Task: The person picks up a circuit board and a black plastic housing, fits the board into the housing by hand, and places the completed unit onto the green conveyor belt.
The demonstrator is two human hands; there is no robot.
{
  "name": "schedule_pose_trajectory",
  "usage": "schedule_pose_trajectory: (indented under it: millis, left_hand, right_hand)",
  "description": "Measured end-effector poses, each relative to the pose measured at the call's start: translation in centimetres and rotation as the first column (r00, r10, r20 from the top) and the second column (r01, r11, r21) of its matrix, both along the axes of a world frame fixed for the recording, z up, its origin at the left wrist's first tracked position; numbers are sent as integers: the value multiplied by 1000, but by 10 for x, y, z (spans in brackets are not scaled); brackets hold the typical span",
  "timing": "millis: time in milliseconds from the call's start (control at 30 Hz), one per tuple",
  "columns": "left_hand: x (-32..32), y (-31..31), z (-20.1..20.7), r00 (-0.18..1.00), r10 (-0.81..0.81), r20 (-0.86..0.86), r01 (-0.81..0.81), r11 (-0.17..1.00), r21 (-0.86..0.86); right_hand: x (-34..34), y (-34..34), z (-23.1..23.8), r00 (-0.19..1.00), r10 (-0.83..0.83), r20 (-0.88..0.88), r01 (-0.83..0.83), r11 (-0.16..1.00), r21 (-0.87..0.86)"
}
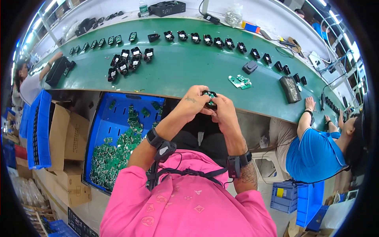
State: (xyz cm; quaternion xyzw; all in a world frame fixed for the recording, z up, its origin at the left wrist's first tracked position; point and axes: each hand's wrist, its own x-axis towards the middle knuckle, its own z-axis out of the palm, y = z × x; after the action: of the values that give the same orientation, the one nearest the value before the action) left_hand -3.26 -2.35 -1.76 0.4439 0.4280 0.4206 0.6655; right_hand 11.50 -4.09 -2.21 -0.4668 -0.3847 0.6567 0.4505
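Over the front edge of the green bench, both my hands grip one small black plastic housing (213,103) with a green circuit board (209,95) in its face. My left hand (194,102) closes on its left side, the thumb near the board. My right hand (226,110) closes on its right side, thumb and fingers against the rim. How firmly the board sits in the housing I cannot tell. Ahead to the right lie several loose green boards (240,81) and a closed black case (250,67). Ahead to the left stands a cluster of open black housings (122,67).
A row of black housings (208,39) curves along the green bench (177,75). Left of my legs, a blue crate (103,114) holds many green boards. A dark box (290,89) stands at right, near a co-worker in blue (316,152). Another person (31,81) works at far left.
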Motion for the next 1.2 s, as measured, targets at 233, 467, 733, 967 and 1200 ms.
schedule_pose_trajectory:
  millis: [233, 467, 733, 967, 1200]
  left_hand:
    - [-30, 29, 4, 978, 25, 205, 34, 960, -280]
    - [-38, 63, 35, 940, -97, 328, 173, 962, -211]
    - [-55, 103, 16, 869, 40, -493, 304, 742, 597]
    - [-125, 177, 35, 570, 306, -762, 299, 787, 540]
    - [-317, 335, 5, 31, 579, -815, 72, 812, 580]
  right_hand:
    - [3, 31, 18, 968, 110, -227, -171, 948, -267]
    - [3, 69, 39, 978, 146, -152, -168, 976, -141]
    - [-22, 103, 16, 944, 31, 328, -128, 951, 281]
    - [-47, 147, -22, 911, 72, 406, -236, 898, 371]
    - [-50, 137, -63, 638, -300, 709, -319, 735, 598]
